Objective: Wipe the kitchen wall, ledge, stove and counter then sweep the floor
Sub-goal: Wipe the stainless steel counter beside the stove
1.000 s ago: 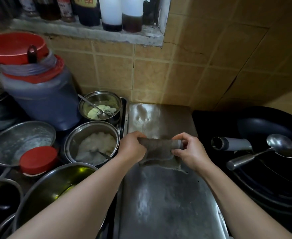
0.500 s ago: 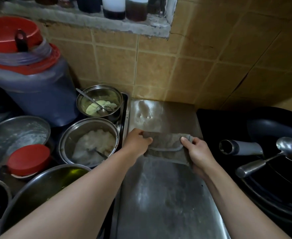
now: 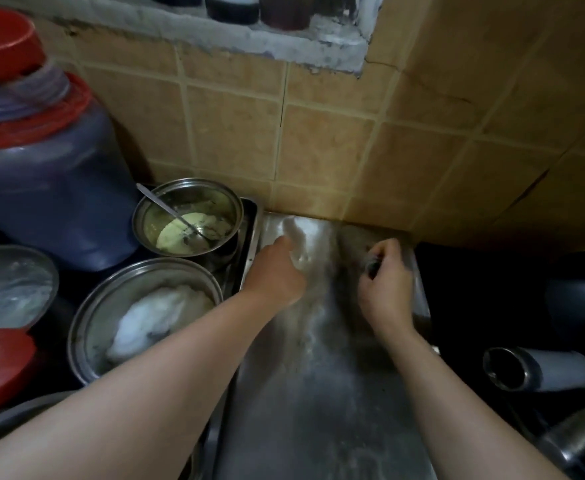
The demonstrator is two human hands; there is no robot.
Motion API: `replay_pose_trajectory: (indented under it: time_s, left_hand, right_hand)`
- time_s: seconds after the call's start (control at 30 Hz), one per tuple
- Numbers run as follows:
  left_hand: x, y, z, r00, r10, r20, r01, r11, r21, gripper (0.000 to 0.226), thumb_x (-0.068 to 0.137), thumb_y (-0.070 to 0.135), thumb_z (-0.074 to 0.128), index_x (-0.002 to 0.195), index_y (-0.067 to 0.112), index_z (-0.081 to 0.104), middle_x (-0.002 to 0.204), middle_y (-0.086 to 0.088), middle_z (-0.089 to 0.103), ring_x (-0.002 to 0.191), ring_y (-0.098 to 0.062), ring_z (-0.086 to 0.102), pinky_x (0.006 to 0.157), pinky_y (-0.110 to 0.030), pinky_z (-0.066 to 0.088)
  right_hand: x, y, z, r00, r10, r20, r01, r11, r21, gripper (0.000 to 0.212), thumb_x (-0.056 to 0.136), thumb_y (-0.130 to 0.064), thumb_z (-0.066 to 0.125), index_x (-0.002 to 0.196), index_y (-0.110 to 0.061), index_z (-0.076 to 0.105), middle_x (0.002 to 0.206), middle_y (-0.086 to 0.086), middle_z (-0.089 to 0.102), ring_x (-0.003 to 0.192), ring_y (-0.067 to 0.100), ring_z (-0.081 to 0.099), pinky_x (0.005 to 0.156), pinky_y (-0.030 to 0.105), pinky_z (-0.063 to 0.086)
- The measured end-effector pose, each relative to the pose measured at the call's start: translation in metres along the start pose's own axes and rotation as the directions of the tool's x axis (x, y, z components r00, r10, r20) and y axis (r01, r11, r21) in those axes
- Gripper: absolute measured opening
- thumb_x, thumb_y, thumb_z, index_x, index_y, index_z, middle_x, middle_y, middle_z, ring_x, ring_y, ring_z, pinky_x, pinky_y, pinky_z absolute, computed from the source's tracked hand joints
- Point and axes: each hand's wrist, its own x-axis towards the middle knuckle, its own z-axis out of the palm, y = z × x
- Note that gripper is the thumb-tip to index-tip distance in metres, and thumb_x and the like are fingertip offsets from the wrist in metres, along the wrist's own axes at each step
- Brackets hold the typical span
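Now the cloth [image 3: 370, 261], held stretched between both hands half a second ago, sits bunched and blurred at the far right of the steel worktop [image 3: 318, 393], pinched in the right hand [image 3: 386, 289]. The left hand [image 3: 277, 271] has let go, fingers curled and empty. Judging by this, one-handed wiping toward the wall [image 3: 318, 140] begins.

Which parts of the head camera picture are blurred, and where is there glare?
Head view: both hands, left hand and right hand, are motion-smeared; glare whitens the steel counter near the wall; the wok side is very dark.
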Motion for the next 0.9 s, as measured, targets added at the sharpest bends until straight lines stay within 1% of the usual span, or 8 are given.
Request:
replay_pose_trajectory:
  time_s: [0.1,0.17,0.33,0.43,0.57,0.67,0.83,0.9]
  left_hand:
    - [-0.002,-0.008,0.001,1.000,0.027,0.008,-0.028,0.996,0.084,0.055,0.089,0.010,0.054,0.141,0.015,0.036,0.142,-0.009,0.042,0.131,-0.026,0.040,0.099,-0.031,0.038]
    - [-0.004,-0.013,0.001,0.999,0.037,0.019,-0.039,0.991,0.129,0.055,0.088,0.009,0.054,0.140,0.015,0.037,0.140,-0.010,0.042,0.130,-0.027,0.040,0.102,-0.035,0.039]
    - [0.000,-0.018,0.000,0.995,0.087,0.057,-0.099,0.962,0.253,0.053,0.087,0.009,0.056,0.138,0.012,0.039,0.139,-0.009,0.043,0.129,-0.027,0.041,0.103,-0.036,0.039]
    - [0.007,-0.018,0.002,0.987,0.152,0.060,-0.163,0.938,0.306,0.048,0.088,0.011,0.055,0.134,0.013,0.043,0.139,-0.006,0.043,0.127,-0.025,0.043,0.101,-0.037,0.042]
    - [0.020,-0.019,0.012,0.970,0.227,0.085,-0.242,0.886,0.396,0.049,0.087,0.011,0.056,0.134,0.014,0.043,0.138,-0.006,0.046,0.126,-0.024,0.045,0.101,-0.035,0.042]
    - [0.035,-0.018,0.018,0.962,0.242,0.126,-0.273,0.854,0.443,0.047,0.086,0.012,0.057,0.131,0.013,0.045,0.136,-0.006,0.046,0.124,-0.024,0.045,0.101,-0.035,0.041]
    - [0.062,-0.003,0.028,0.941,0.279,0.191,-0.338,0.802,0.492,0.051,0.086,0.011,0.055,0.135,0.012,0.041,0.140,-0.008,0.042,0.128,-0.026,0.040,0.105,-0.037,0.037]
    - [0.073,0.003,0.031,0.935,0.297,0.196,-0.356,0.782,0.512,0.051,0.087,0.012,0.055,0.135,0.012,0.040,0.140,-0.007,0.041,0.128,-0.026,0.040,0.103,-0.037,0.035]
  right_hand:
    - [-0.009,0.012,0.022,0.927,0.012,0.375,0.094,0.961,-0.261,0.016,0.079,-0.012,0.062,0.088,-0.019,0.050,0.100,0.011,0.060,0.098,0.031,0.057,0.078,0.033,0.044]
    - [-0.015,0.014,0.026,0.871,0.019,0.491,0.174,0.922,-0.345,0.018,0.078,-0.027,0.068,0.091,-0.022,0.057,0.107,0.004,0.060,0.108,0.024,0.052,0.092,0.032,0.040]
    - [0.005,0.000,0.027,0.981,-0.075,0.180,0.133,0.931,-0.339,0.033,0.089,-0.020,0.053,0.122,-0.017,0.054,0.129,0.007,0.048,0.120,0.027,0.040,0.099,0.037,0.034]
    - [0.017,0.004,0.045,0.934,-0.072,0.351,0.185,0.936,-0.301,0.051,0.089,-0.022,0.053,0.138,-0.019,0.039,0.147,0.008,0.029,0.133,0.032,0.028,0.107,0.041,0.029]
    - [0.005,0.025,0.075,0.884,-0.008,0.467,0.240,0.866,-0.439,0.069,0.095,-0.033,0.041,0.151,-0.030,0.001,0.159,0.001,-0.009,0.145,0.026,-0.010,0.116,0.045,0.010]
    - [0.006,0.041,0.072,0.918,-0.064,0.392,0.250,0.861,-0.444,0.062,0.096,-0.027,0.035,0.151,-0.027,0.006,0.159,0.000,-0.007,0.146,0.021,-0.009,0.117,0.040,0.010]
    - [0.047,0.081,0.052,0.988,0.068,0.136,0.008,0.870,-0.493,0.084,0.069,-0.036,0.009,0.147,-0.013,0.030,0.156,0.011,0.019,0.145,0.029,0.012,0.117,0.043,0.018]
    - [0.064,0.090,0.048,0.990,0.116,0.081,-0.059,0.858,-0.510,0.078,0.073,-0.036,0.017,0.145,-0.009,0.031,0.154,0.015,0.021,0.144,0.032,0.013,0.116,0.044,0.019]
